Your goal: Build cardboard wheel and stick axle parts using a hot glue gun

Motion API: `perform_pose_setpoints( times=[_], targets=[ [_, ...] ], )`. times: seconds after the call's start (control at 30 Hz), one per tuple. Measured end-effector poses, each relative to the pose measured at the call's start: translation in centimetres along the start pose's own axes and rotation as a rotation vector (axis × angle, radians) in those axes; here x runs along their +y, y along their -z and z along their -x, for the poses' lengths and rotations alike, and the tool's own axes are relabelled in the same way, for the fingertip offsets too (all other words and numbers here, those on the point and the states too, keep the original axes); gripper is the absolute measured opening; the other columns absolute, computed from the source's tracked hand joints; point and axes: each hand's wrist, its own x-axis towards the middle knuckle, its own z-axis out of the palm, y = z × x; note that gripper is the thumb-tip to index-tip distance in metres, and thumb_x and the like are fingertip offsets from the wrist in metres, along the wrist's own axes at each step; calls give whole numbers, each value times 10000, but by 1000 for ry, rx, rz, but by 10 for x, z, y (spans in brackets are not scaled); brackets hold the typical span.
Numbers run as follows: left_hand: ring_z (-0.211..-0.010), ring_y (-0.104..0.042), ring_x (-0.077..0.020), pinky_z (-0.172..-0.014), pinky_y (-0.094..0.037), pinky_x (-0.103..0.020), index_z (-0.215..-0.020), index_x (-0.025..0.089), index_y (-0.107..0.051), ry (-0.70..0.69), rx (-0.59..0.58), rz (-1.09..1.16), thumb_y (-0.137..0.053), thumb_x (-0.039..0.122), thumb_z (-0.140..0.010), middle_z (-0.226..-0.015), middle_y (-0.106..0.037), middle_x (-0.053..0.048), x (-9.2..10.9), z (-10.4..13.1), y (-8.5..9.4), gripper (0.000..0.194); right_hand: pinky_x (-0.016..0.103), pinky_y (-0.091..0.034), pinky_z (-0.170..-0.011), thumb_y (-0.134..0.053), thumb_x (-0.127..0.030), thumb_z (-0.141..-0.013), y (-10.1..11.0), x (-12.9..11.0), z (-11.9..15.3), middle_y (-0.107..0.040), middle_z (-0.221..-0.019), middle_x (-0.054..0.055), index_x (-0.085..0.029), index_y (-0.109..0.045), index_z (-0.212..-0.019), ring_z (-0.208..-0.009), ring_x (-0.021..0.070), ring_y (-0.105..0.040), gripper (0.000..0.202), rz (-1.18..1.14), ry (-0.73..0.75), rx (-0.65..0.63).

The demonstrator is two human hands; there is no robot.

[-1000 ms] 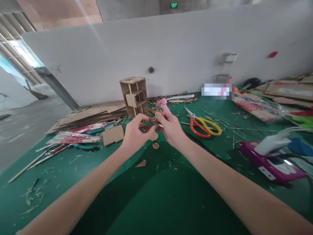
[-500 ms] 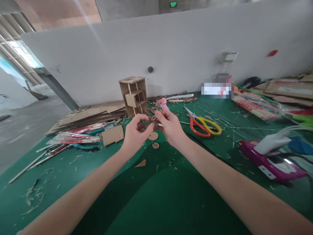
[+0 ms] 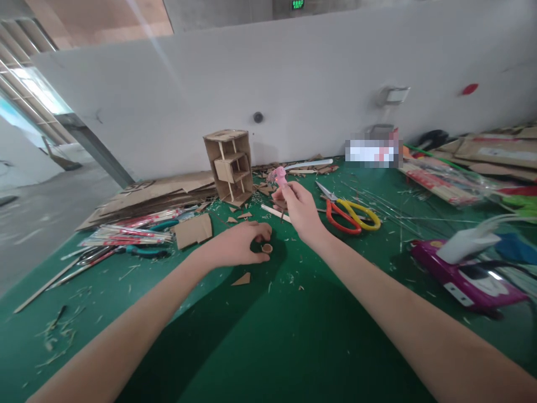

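Note:
My right hand (image 3: 300,210) has its fingers wrapped round the handle of a pink hot glue gun (image 3: 280,175). A translucent glue stick (image 3: 308,164) juts from the gun toward the right. Low over the table, my left hand (image 3: 241,243) is open, thumb and fingers apart on either side of a small round cardboard piece (image 3: 267,248). Whether the fingertips touch that piece I cannot tell. A pale flat stick (image 3: 274,213) lies just left of my right hand. Nearer me is a pointed cardboard scrap (image 3: 241,279).
Behind my hands stands a cardboard shelf model (image 3: 229,168). Scissors (image 3: 346,212) with red and yellow handles lie to the right, near a purple power strip (image 3: 465,274). At left are pliers (image 3: 146,252), packed sticks (image 3: 130,234) and a cardboard stack (image 3: 155,196).
My hands, together before over a small piece, have parted. The right has moved up to the glue gun's handle; the left has come down to the small round piece. The flat cardboard disc no longer shows.

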Motion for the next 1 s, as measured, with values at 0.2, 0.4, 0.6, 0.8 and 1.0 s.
perform_pose_setpoints(
  times=[0.2, 0.4, 0.6, 0.8, 1.0],
  targets=[
    [-707, -595, -168, -593, -422, -273, -856, 220, -563, 62, 77, 107, -576, 311, -764, -824, -652, -23, 1, -2, -4, 129, 243, -402, -459, -610, -415, -744, -7, -16, 8, -499, -620, -3, -207, -452, -545, -589, 124, -521, 329, -281, -185, 21],
    [-617, -566, -139, -548, -433, -262, -875, 203, -587, 96, 265, 193, -567, 329, -785, -736, -635, -19, -10, -10, -16, 157, 263, -296, -424, -578, -507, -765, -9, -23, 14, -457, -561, 8, -213, -274, -466, -595, 141, -524, 518, -333, -150, -39],
    [-661, -632, -150, -609, -511, -295, -861, 172, -585, 232, 294, 525, -662, 241, -712, -742, -678, -30, -9, -18, -25, 181, 265, -353, -477, -512, -436, -801, -12, -13, 18, -518, -576, 28, -210, -309, -413, -596, 140, -512, 493, -274, -43, -131],
    [-632, -662, -153, -561, -536, -293, -844, 163, -530, 320, 250, 766, -682, 218, -739, -695, -675, -33, -3, -19, -23, 193, 280, -403, -558, -465, -406, -819, -13, -10, 19, -538, -583, 29, -205, -304, -397, -611, 137, -509, 494, -177, 27, -129],
    [-632, -673, -156, -600, -559, -319, -833, 160, -520, 333, 275, 858, -687, 175, -736, -684, -671, -33, 0, -20, -26, 193, 303, -417, -644, -467, -489, -828, -13, -10, 20, -541, -597, 26, -205, -317, -411, -638, 145, -515, 526, -127, 45, -151]
  ],
)
